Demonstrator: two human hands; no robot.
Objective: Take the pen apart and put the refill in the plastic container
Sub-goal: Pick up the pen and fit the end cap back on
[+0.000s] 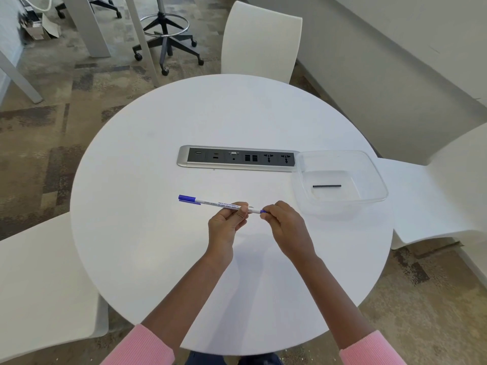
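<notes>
Plastic, light and stiff, the pen (224, 204) sits mid-barrel in the left grip (226, 222); the right grip (282, 222) pinches its blue end plug.

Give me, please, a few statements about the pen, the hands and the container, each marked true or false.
1. Both hands hold the pen. True.
2. The plastic container is empty. False: a thin dark stick lies in it.
3. The left hand grips the white barrel. True.
4. The right hand rests flat on the table. False: it pinches the pen's blue end.
5. The pen's blue cap is off. False: it is on.
</notes>
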